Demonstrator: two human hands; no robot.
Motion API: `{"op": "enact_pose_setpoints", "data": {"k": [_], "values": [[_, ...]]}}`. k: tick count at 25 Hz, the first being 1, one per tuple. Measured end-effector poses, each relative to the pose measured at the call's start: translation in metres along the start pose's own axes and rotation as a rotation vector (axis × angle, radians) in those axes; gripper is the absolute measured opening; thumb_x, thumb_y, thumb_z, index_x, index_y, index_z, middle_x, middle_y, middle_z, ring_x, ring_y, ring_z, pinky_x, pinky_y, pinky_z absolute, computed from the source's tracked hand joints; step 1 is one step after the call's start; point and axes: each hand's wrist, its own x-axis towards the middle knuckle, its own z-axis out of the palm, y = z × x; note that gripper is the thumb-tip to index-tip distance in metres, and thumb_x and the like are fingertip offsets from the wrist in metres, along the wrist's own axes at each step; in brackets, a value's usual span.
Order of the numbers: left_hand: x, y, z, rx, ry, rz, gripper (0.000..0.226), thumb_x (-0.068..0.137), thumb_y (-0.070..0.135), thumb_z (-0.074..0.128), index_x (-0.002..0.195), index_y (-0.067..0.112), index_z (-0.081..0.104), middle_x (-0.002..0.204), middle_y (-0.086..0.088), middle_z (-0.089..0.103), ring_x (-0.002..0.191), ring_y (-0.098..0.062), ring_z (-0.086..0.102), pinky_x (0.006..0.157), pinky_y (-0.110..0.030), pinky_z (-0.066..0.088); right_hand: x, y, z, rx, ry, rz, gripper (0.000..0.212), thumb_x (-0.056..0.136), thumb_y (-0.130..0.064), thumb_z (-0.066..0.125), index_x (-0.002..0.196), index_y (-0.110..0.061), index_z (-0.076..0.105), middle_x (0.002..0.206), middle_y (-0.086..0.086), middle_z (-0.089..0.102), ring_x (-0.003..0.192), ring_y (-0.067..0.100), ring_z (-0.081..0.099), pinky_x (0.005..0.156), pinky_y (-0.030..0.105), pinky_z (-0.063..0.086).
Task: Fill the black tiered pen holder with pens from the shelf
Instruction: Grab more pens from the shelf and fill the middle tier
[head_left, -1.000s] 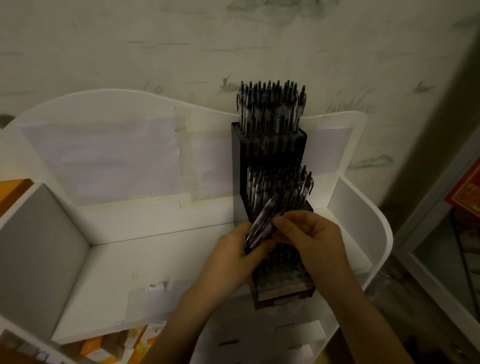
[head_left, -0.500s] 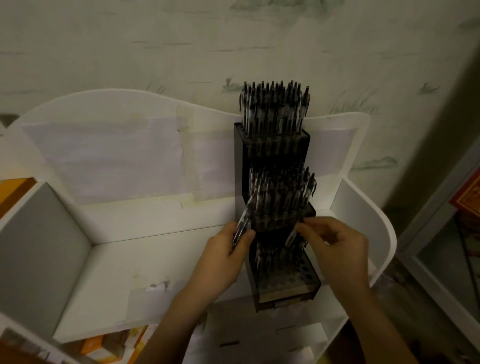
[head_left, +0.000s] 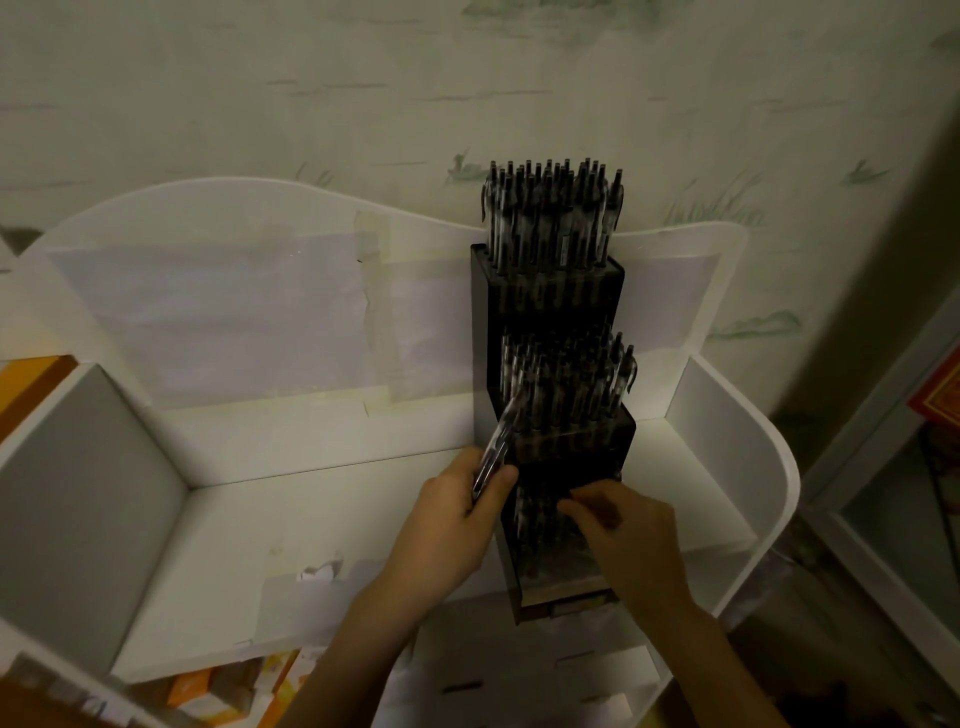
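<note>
My right hand (head_left: 626, 525) is pinching something too blurred to name over the lowest tier of the black pen holder (head_left: 550, 364). My left hand (head_left: 457, 512) is gripping spare pens (head_left: 496, 449) at its left edge. The white shelf (head_left: 322, 519) is lying open leftward.

Pen holder (head_left: 545, 306): black, matt, looks like hard plastic, front faces semi-clear with a faint sheen. Pens (head_left: 550, 218) in the tiers: clear plastic barrels, black plastic clips and caps, slightly glossy. Same kind of pens (head_left: 493, 452) in the left hand (head_left: 457, 519). Shelf (head_left: 311, 519): white, smooth board, semi-matt, laminate or painted look; side panels (head_left: 78, 493) grey and matt. Back panel carries pale paper sheets (head_left: 208, 322), matt, with strips of yellowish tape (head_left: 371, 312), a bit shiny. Torn paper scrap (head_left: 317, 571) on the shelf floor. Wall (head_left: 311, 78): wallpaper, matt, faint green print. Orange boxes (head_left: 197, 691) below: cardboard, printed.
</note>
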Motion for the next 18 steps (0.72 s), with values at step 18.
{"op": "enact_pose_setpoints", "data": {"k": [18], "values": [[0.000, 0.015, 0.021, -0.080, -0.203, 0.053, 0.011, 0.095, 0.025, 0.059, 0.102, 0.017, 0.060, 0.070, 0.007, 0.055, 0.053, 0.002, 0.049, 0.054, -0.015, 0.039, 0.014, -0.056, -0.023, 0.351, -0.227, 0.085, 0.021, 0.088, -0.006, 0.066, 0.098, -0.022, 0.074, 0.093, -0.012, 0.075, 0.089, 0.005, 0.070, 0.075, 0.014, 0.053]]}}
